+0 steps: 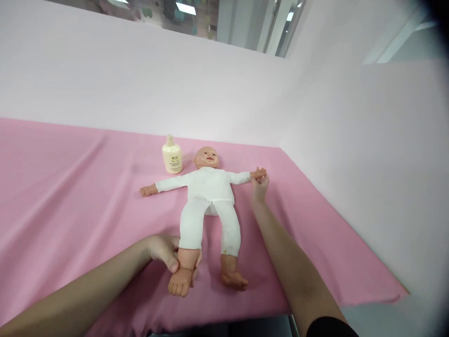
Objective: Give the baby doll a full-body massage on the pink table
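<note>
Baby doll with white cloth body and tan plastic head, hands and feet (210, 185): on its back on a pink cloth sheet (87, 196), directly ahead.
Left hand (167, 250): wrapped round the ankle (188, 260) on the person's left, thumb on top.
Right hand (260, 188): lightly closed at the doll's hand (258, 172) on the person's right.
Long axis: feet toward the person, head away; arms spread sideways.
Nearer hand: left at the legs, right farther out, near shoulder level.
Beyond: pale yellow plastic bottle (172, 157) upright, left of the head.
</note>
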`<control>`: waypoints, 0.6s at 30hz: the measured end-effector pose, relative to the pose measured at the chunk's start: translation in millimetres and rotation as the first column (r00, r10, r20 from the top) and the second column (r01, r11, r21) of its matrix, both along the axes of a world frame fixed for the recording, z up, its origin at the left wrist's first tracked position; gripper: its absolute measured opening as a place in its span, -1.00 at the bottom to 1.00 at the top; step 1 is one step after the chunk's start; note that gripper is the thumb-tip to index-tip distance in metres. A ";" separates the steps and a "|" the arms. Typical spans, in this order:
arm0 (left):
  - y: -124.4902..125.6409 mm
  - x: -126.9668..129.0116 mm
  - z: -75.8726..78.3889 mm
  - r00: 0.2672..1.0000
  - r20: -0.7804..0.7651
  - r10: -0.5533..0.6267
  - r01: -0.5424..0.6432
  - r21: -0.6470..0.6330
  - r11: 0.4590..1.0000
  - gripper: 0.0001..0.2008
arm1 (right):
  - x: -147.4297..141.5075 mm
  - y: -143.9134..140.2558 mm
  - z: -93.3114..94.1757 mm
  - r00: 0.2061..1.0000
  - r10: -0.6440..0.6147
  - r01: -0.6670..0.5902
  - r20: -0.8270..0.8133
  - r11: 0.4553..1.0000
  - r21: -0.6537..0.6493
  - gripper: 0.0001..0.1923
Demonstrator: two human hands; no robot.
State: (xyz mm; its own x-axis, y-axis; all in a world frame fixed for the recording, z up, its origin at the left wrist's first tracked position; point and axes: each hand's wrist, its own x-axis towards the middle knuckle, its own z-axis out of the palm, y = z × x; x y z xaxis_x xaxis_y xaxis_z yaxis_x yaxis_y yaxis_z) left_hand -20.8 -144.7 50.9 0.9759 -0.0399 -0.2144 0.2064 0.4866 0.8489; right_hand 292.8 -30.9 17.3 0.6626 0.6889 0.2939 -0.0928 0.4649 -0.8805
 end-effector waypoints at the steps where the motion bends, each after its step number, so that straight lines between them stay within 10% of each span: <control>1: 0.5 -0.1 -0.3 1.000 -0.003 -0.019 0.019 -0.005 1.000 -0.48 | 2.1 2.0 -2.2 0.998 -0.006 0.005 -0.055 1.000 -0.020 -0.31; 18: 3.9 -9.1 -10.6 0.992 -0.016 -0.125 0.124 -0.037 0.992 -0.47 | -37.9 -17.7 28.4 0.956 0.101 -0.139 0.276 0.982 0.124 -0.60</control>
